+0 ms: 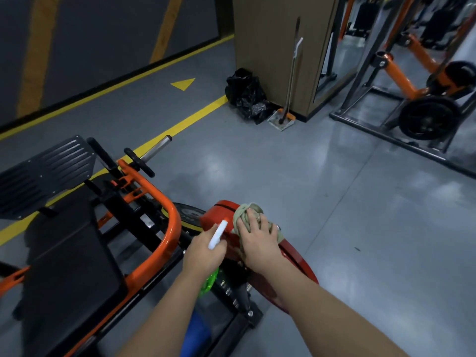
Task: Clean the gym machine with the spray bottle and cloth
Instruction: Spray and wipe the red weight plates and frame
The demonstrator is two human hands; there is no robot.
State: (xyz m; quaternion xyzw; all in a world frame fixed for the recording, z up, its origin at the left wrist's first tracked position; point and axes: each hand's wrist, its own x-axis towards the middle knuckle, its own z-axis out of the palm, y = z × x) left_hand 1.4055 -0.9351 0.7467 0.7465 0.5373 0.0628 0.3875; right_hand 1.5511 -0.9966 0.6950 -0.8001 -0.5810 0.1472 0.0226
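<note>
1. spray bottle (pixel 218 235): held in the left grip (pixel 203 249), fingers curled round its neck. The white nozzle points forward at the red plate (pixel 213 218), and the green body shows below the hand. Judged light, rigid plastic, perhaps slick when wet. Best held at the neck, with one finger free for the trigger.
2. cloth (pixel 247 213): bunched on the red plate's upper edge under the right grip (pixel 257 240), whose fingers lie spread, pressing rather than clasping. Judged soft, limp and light. Works best wadded beneath the palm.
3. gym machine (pixel 168 228): orange frame, standing on the grey floor (pixel 283 176). Judged heavy and stiff enough to take firm wiping.
</note>
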